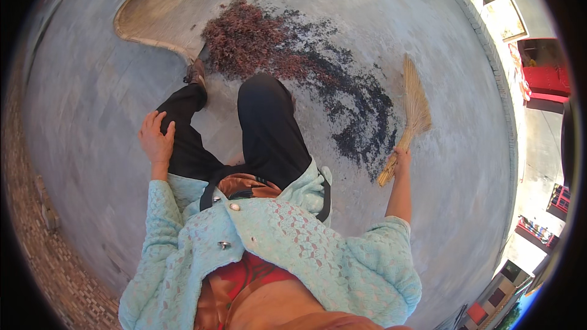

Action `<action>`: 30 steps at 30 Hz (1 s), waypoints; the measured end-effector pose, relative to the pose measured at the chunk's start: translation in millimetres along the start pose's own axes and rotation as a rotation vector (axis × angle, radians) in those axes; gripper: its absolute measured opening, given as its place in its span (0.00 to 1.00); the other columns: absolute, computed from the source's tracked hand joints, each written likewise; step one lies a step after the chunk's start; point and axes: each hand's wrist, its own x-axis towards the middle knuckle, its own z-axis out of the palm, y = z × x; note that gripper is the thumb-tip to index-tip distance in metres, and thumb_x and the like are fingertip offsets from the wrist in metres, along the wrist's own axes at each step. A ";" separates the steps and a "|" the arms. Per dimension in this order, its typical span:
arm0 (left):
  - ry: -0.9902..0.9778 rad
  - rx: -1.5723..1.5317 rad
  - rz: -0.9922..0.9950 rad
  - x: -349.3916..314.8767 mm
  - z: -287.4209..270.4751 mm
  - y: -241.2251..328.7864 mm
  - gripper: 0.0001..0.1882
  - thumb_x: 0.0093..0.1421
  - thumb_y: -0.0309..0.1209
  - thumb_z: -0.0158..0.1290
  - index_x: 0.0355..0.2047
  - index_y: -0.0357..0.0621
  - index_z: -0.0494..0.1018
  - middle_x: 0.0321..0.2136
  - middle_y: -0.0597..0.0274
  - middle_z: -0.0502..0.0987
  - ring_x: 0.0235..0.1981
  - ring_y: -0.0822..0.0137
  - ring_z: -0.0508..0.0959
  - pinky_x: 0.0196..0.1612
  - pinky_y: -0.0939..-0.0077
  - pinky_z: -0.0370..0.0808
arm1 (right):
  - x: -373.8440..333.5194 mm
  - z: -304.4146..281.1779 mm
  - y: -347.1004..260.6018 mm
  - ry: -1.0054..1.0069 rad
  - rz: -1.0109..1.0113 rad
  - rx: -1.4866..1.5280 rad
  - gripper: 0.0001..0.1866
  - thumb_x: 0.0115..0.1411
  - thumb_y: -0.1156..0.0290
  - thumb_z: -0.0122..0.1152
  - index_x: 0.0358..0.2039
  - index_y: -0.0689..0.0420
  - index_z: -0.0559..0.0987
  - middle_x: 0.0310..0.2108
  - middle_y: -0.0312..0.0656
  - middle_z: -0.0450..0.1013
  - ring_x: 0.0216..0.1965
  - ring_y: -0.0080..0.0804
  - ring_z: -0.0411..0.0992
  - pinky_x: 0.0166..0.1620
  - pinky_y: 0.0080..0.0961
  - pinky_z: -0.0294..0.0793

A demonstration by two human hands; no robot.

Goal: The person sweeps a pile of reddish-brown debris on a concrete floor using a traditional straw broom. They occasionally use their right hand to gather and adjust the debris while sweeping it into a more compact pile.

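Observation:
My right hand is wrapped round the handle of a straw hand broom, its bristles fanned out on the grey ground to the right. Left of the broom a scatter of small dark bits curves across the ground. It runs up into a heap of reddish-brown dried plant matter in front of my feet; I cannot tell its exact kind. My left hand lies on my left thigh, fingers spread, holding nothing. My legs are bent, in black trousers.
A tan woven mat with a curved edge lies beside the heap at the upper left. Grey concrete spreads around me. A brick surface borders the left. Along the right edge stand a white-framed panel and a red object.

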 end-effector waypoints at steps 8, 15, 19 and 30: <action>-0.043 0.060 -0.042 2.5 -9.1 7.7 0.19 0.51 0.38 0.61 0.44 0.53 0.76 0.49 0.67 0.74 0.54 0.63 0.70 0.54 0.63 0.64 | 65.4 53.5 2.2 -0.011 0.284 0.013 0.16 0.50 0.79 0.62 0.39 0.57 0.68 0.24 0.41 0.68 0.18 0.36 0.69 0.19 0.32 0.74; -0.026 0.052 -0.005 5.4 -7.3 9.6 0.18 0.52 0.38 0.61 0.44 0.53 0.76 0.49 0.67 0.74 0.54 0.64 0.70 0.54 0.63 0.65 | -21.9 102.5 37.6 -0.282 -0.047 -0.162 0.20 0.49 0.80 0.62 0.39 0.52 0.65 0.27 0.35 0.65 0.19 0.26 0.66 0.19 0.25 0.73; -0.015 0.011 0.018 8.5 -2.7 11.2 0.17 0.53 0.39 0.60 0.44 0.53 0.76 0.49 0.67 0.74 0.54 0.64 0.70 0.53 0.63 0.65 | -71.5 109.3 72.6 -0.336 -0.192 -0.301 0.31 0.50 0.80 0.61 0.56 0.53 0.64 0.33 0.33 0.65 0.25 0.22 0.66 0.26 0.23 0.72; -0.021 0.035 0.042 2.6 -3.3 0.3 0.18 0.54 0.42 0.59 0.45 0.54 0.77 0.50 0.68 0.74 0.55 0.64 0.70 0.53 0.62 0.66 | -162.7 113.1 65.8 -0.482 -0.246 -0.426 0.34 0.46 0.76 0.63 0.56 0.55 0.65 0.32 0.37 0.70 0.28 0.25 0.68 0.34 0.23 0.71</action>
